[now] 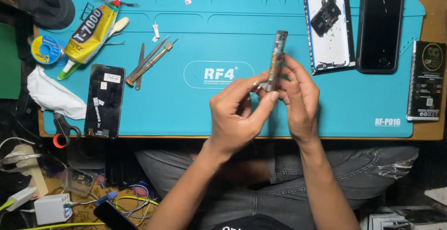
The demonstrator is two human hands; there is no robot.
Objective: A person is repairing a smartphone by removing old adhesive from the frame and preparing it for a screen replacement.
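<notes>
**Both hands hold a phone frame edge-on above the blue mat**

Head view: a yellow glue tube (pixel 91 32) with a red tip lies at the upper left of the blue mat (pixel 223 113). A white oval logo sits at the mat's centre. A black rectangular box (pixel 426 81) with a round gold emblem lies at the right edge.

Both forearms rise from the bottom centre. The left hand (pixel 235 113) and right hand (pixel 298 99) meet at mid-frame, fingers pinched narrowly on the lower end of an upright phone frame (pixel 277 57), seen edge-on, above the mat.
</notes>
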